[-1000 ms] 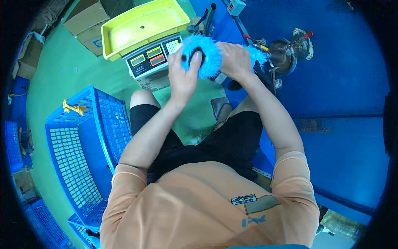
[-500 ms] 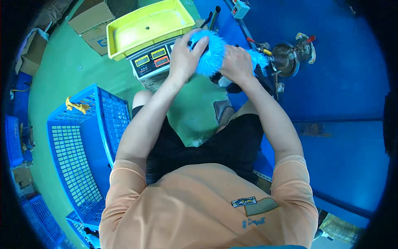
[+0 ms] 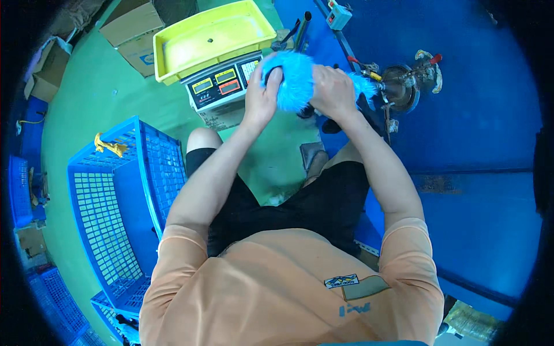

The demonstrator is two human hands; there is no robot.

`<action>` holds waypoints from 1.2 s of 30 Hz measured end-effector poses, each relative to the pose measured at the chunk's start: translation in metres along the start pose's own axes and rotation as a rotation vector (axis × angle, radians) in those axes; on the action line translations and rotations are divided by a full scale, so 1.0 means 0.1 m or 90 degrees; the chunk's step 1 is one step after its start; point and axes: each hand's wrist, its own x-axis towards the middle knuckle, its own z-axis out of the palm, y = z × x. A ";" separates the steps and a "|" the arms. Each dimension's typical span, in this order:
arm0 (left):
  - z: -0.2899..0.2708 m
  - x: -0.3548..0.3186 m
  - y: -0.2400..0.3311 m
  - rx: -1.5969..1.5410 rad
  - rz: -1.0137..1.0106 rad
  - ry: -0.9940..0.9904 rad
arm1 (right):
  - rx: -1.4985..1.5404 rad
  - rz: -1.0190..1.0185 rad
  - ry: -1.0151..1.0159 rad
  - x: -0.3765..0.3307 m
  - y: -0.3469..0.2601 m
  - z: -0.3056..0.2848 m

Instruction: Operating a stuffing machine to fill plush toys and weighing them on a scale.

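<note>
A bright blue furry plush piece is held between my two hands above the floor, in front of my knees. My left hand wraps the left end, its thumb pressed into the fur beside a dark patch. My right hand closes on the fur from the right, knuckles up. More blue fur shows past that hand, close to a round metal machine fitting. Whether both fur parts are one piece is hidden by my right hand. Dark material lies below my right wrist.
A yellow tray rests on a digital scale ahead of my left hand. Blue plastic crates stand at left, a cardboard box behind. On the right are a blue work surface, red-handled valves and a switch box.
My left hand and the plush end have come slightly nearer to me, and the thumb sits lower on the fur. My right hand keeps its grip. The whole view has shifted a little.
</note>
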 end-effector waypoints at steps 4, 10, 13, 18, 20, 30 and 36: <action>-0.17 -0.12 0.22 0.150 0.050 -0.027 | 0.137 0.008 0.041 0.05 -0.04 -0.11; 0.02 -0.47 -0.14 0.023 0.057 0.080 | 0.259 0.223 -0.085 0.24 -0.23 -0.20; 0.19 -0.40 -0.14 -0.013 0.036 0.028 | 0.168 0.246 0.000 0.04 0.44 -0.19; 0.34 -0.14 0.12 0.129 0.050 -0.049 | 0.119 0.274 0.036 0.01 0.40 -0.13; 0.38 -0.13 0.11 0.129 0.069 0.023 | 0.195 0.240 0.093 0.05 0.37 -0.09; 0.17 -0.52 0.07 -0.050 0.038 0.053 | 0.092 0.233 0.052 0.07 0.23 -0.16; 0.07 -0.43 0.26 -0.131 -0.105 0.170 | 0.078 0.198 0.053 0.18 -0.05 -0.13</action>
